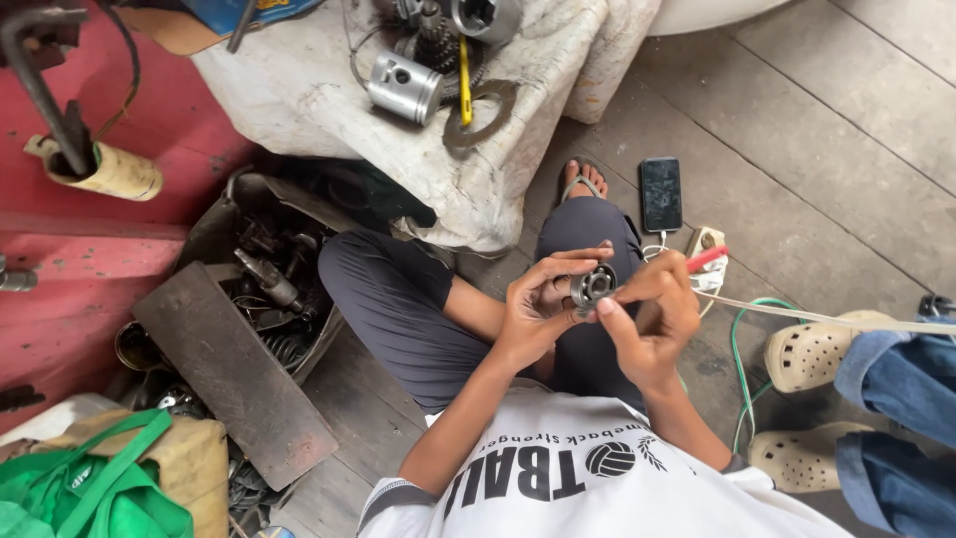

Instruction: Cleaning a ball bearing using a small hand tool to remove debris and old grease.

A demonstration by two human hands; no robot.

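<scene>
A: What takes up the most room around the seated person?

B: The grey plank floor (817, 110), then the red painted surface (90, 249) on the far left. At the far middle sits a dirty white cloth-covered block (329, 100), and it stands right in front of the person's knees.

A: And on the left?

B: An open metal toolbox (269, 289) full of dark greasy parts, with a flat rusty plate (234, 374) leaning over its near edge. Nearer still, a green cloth bag (90, 488) rests against a tan box (189, 458).

A: Anyone else close by?

B: On the right, another person's blue jeans (896, 399) and cream perforated clogs (817, 349) crowd in, with a green cable (742, 369) looping on the floor between.

A: Smaller things?

B: A silver piston (403, 88), a yellow-handled tool (464, 80) and a flat metal ring (483, 115) lie on the cloth. A black phone (661, 193) lies on the floor just past the foot, beside a white power strip (709, 261). A blue and yellow printed package (249, 12) shows at the far edge.

A: And the hands?

B: Both meet above the lap. The left hand (533, 314) is curled closed around a small round metal bearing (593, 286), and the right hand (652, 314) pinches its other side with the thumb on its rim.
</scene>
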